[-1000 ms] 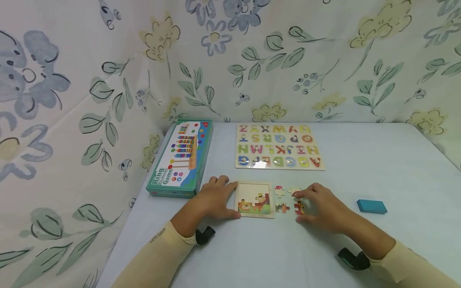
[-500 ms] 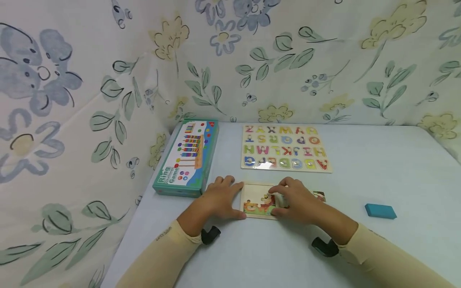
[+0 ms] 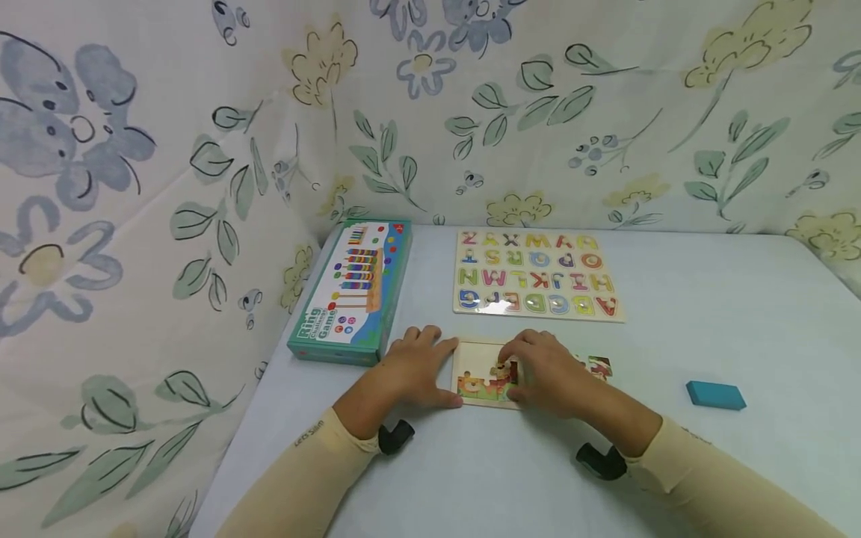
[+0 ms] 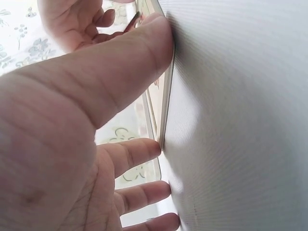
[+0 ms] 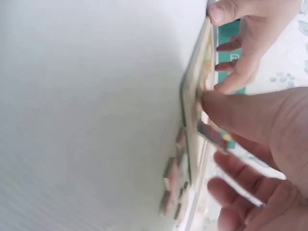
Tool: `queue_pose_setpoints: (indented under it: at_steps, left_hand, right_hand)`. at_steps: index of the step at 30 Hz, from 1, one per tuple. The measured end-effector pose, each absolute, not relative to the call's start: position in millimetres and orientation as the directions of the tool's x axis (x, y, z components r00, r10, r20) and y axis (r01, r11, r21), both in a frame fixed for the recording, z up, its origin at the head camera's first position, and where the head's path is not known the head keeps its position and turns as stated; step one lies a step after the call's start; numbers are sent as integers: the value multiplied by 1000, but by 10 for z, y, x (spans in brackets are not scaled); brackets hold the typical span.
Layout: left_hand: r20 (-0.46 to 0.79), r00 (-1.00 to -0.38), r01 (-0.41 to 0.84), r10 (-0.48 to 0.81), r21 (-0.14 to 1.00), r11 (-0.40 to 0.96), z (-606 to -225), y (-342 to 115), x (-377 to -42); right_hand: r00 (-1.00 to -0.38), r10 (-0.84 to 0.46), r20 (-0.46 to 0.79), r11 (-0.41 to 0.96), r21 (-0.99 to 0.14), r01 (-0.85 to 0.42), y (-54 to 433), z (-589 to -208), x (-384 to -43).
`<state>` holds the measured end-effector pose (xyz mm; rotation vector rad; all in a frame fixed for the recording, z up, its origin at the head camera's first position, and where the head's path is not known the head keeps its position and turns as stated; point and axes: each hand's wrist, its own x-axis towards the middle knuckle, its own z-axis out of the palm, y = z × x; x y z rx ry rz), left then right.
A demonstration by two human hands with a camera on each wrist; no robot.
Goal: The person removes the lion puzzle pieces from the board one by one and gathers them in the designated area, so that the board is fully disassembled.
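A shallow wooden jigsaw tray (image 3: 479, 353) lies on the white table, with joined bear-picture pieces (image 3: 476, 387) along its lower part. My left hand (image 3: 418, 371) has its thumb and index finger at two corners of the tray's left side; its fingers look straight in the left wrist view. Over the tray's right side, my right hand (image 3: 548, 377) pinches a jigsaw piece (image 5: 213, 137) between thumb and fingers, and the piece is tilted in the right wrist view. Several loose jigsaw pieces (image 5: 172, 175) lie just right of the tray, partly hidden by the right hand in the head view.
Behind the tray lies a wooden alphabet board (image 3: 538, 274). At the left stands a green Ring Challenge Game box (image 3: 353, 291), close to the left hand. A blue block (image 3: 716, 395) sits on the right, and a floral cloth (image 3: 430, 134) hangs behind.
My right hand has moved left from the loose pieces to the tray's right side, carrying a jigsaw piece. Its fingers shift slightly there over the last half second. The left hand stays at the tray.
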<state>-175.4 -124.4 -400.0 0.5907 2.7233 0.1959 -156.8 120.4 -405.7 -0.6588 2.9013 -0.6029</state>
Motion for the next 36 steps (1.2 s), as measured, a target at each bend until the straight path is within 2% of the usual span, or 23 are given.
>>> queue_pose_setpoints:
  at_steps: [7,12,16,27,32,36]
  left_hand:
    - [-299,-850,386,433,205,900,-4002,-1228,-1751]
    - [-297,-851,386,434,208,899,-3998,-1209,-1744]
    - [-296,-849,388,437,211,897,-3986,-1196,-1740]
    - [-290,-855,383,431,208,900,-3967,-1222,-1733]
    - [-292,-854,379,430,216,900,-3970,-1240,-1733]
    - [-295,-854,373,428,224,900,-3968,-1236,-1721]
  right_hand:
    - [-917,-398,-1,778,-530,-337,1220,-4100,-1556]
    - [-922,-382,59,752,-560,-347,1322,-4029,-1507]
    - [-935,-350,55,760,-567,-318,1518,-3905,-1451]
    - [-960,-258,-104,844,-509,-172,2291,-3854,-1287]
    - [-948,-255,-191,841,-527,-120,2455,-3941,-1240]
    - [-948,-248,-202,852,-510,-114,2487,-4021,-1245]
